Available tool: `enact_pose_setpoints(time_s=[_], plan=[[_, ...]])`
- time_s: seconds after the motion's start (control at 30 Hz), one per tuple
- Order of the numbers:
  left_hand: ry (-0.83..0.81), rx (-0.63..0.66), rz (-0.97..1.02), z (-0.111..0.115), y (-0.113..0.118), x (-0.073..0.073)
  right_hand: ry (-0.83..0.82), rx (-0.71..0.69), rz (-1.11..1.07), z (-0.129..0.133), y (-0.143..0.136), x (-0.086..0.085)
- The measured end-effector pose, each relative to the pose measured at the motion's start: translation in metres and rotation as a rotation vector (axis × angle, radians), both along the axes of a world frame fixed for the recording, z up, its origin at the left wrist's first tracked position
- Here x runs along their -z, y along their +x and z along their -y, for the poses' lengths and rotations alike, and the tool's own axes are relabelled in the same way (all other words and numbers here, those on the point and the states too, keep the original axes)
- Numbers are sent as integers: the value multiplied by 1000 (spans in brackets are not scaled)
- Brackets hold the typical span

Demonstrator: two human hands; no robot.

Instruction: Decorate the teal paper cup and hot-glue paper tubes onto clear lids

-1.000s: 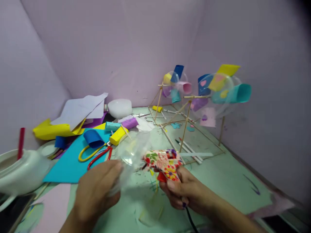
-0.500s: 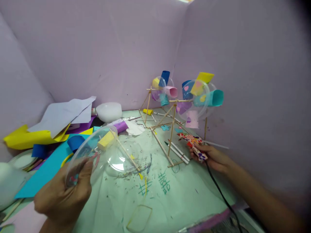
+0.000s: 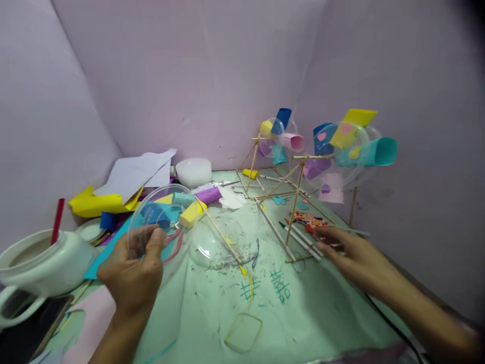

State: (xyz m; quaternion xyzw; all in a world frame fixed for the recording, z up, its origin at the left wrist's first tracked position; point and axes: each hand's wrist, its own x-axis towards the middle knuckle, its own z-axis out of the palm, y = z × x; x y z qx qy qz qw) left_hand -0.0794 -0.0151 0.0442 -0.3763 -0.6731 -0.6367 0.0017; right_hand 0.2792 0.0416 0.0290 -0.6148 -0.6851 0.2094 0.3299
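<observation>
My left hand (image 3: 138, 255) pinches a clear round plastic lid (image 3: 137, 215), held upright above the left of the table. Pink-red strands (image 3: 173, 246) show by its fingers. A yellow paper roll (image 3: 192, 215) appears at the lid's right edge; whether it is attached I cannot tell. Past it, a second clear lid (image 3: 212, 255) lies on the table with a thin wooden stick (image 3: 217, 227) across it. My right hand (image 3: 343, 250), fingers stretched out, is over a flower-patterned glue gun (image 3: 308, 219) lying on the table, its rear part hidden by the hand. White markers (image 3: 303, 238) lie beside it.
Two stick-frame pinwheels with coloured paper rolls, a front one (image 3: 299, 192) and a back one (image 3: 253, 164), stand at the right. At left are a white teapot (image 3: 49, 265), a dark phone (image 3: 34, 328) and paper sheets (image 3: 132, 172). A black cord (image 3: 390, 323) runs off the right front.
The glue gun was in my right hand; it now lies on the table with the fingers loosened. The view has swung left. My left hand still holds the lid, now turned more face-on.
</observation>
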Motion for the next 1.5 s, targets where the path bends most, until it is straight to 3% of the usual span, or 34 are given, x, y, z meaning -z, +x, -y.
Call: enact_pose_setpoints(time_s=[0.1,0.23,0.37,0.47,0.57,0.7,0.83,1.03,1.17,1.33,1.43,1.5], plan=[[18,-18,41,-2,-2,-1,-140,-257,110,11,-67,-10],[43,-46,88,-4,-10,-3,14,-423,308,10,-149,-15],[54,-28,178,-5,-17,-4,-56,-537,486,13,-191,2],[56,-37,157,-5,-16,-2,-45,-527,551,13,-194,16],[63,-29,163,-6,-11,-1,123,-445,467,8,-182,20],[84,51,202,-5,-3,1,497,-286,27,8,-163,12],[58,177,179,-1,4,10,571,-227,-317,25,-162,9],[-13,260,-227,9,20,30,754,-375,-147,47,-182,21],[-32,371,-375,15,28,29,695,-498,-113,54,-192,25],[-55,437,-301,15,24,23,441,-672,-157,57,-196,24],[-152,373,-199,13,24,20,374,-789,-204,53,-194,24],[-211,275,-125,11,23,19,388,-779,-262,44,-189,23]])
